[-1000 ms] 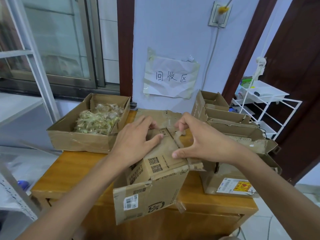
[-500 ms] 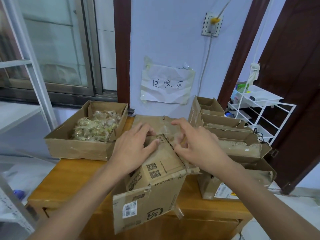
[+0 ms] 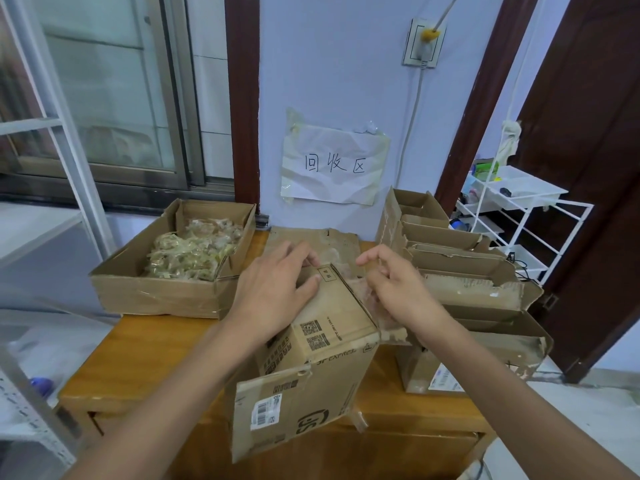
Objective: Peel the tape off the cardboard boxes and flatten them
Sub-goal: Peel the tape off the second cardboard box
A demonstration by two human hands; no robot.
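While the cardboard box (image 3: pixel 311 358) sits tilted at the front middle of the wooden table (image 3: pixel 138 351), its printed top face slopes up and away toward the wall, and one loose flap with a barcode label hangs over the table's front edge. Its long axis runs roughly from that near-left flap to the far-right corner. The left hand (image 3: pixel 273 292) lies flat on the box's upper face, fingers nearly straight and spread, thumb pressed beside a small printed square. The right hand (image 3: pixel 398 285) is at the box's right edge, fingers curled and pinching a strip of clear tape (image 3: pixel 377 306) that stands away from the cardboard. Beyond the box lies a flattened sheet of cardboard (image 3: pixel 332 240) against the wall. To the right stands a stack of open boxes (image 3: pixel 467 282), torn along their rims. To the left, a shallow open box (image 3: pixel 156 292) holds a heap of crumpled tape (image 3: pixel 194 249). A paper sign (image 3: pixel 334 164) is taped to the wall behind.
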